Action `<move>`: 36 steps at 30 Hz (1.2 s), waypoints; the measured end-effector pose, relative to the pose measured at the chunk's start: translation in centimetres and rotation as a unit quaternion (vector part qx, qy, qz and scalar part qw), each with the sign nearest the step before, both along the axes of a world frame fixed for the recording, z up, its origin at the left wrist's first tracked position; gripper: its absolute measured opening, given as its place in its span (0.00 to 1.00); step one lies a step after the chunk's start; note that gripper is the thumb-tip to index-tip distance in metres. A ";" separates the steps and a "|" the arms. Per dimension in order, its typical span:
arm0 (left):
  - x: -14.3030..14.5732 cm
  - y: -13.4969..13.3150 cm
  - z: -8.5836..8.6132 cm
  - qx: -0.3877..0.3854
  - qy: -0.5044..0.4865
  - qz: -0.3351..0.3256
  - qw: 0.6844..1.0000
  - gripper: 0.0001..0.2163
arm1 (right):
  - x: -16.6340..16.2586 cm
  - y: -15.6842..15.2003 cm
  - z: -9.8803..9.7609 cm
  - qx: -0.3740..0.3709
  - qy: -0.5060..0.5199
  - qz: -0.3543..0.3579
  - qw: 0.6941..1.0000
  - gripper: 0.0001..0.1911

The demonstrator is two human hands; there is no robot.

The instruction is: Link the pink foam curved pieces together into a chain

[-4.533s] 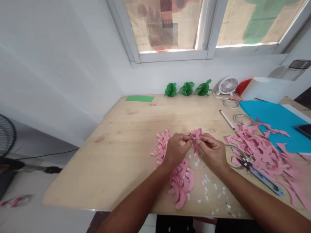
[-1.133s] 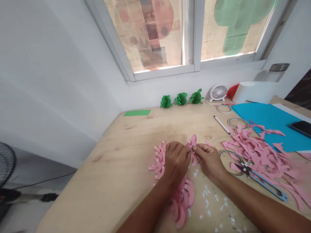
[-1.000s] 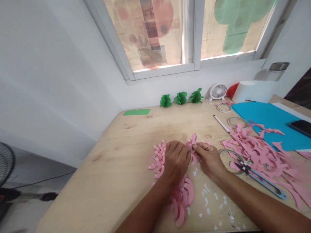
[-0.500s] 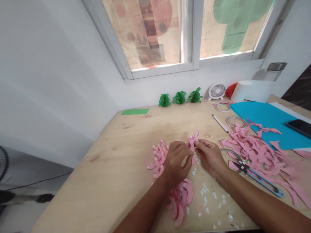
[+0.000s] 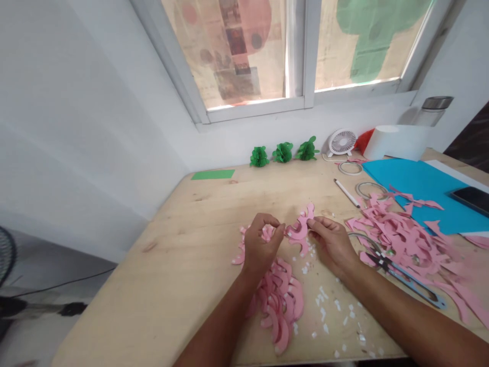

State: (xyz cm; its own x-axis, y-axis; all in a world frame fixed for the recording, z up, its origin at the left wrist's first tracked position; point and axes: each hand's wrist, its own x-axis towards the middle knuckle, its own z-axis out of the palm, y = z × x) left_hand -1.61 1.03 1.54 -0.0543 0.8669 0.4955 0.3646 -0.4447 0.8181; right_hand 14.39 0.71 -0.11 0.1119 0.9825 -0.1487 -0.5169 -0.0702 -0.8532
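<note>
Right hand (image 5: 332,244) pinches the pink petal cluster (image 5: 300,230) above the table (image 5: 214,214), steadying it; left hand (image 5: 260,245) curls narrow at its other end, grip unclear.

Left hand (image 5: 262,244) curls in a pinching grip; right hand (image 5: 331,242), close beside it, apparently pinches too.

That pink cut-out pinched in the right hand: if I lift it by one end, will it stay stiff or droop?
Probably light and self-supporting: the pink cut-out juts from the right hand without sagging. It looks like thin paper, so it likely creases easily. Pushed, it would probably slide rather than roll, like the flat curved pieces on the table.
</note>
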 end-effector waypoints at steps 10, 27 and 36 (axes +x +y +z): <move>-0.3 1.0 -1.2 -0.129 -0.033 -0.017 0.991 0.06 | 0.0 -0.1 0.1 0.007 -0.010 0.023 1.000 0.07; 0.5 0.0 1.4 -0.354 -0.257 -0.177 0.882 0.09 | -0.2 -0.8 0.2 0.037 -0.083 0.156 0.984 0.11; 0.5 -0.2 2.1 -0.365 -0.237 -0.164 0.885 0.08 | -0.3 -0.7 -0.1 0.043 -0.113 0.163 0.979 0.10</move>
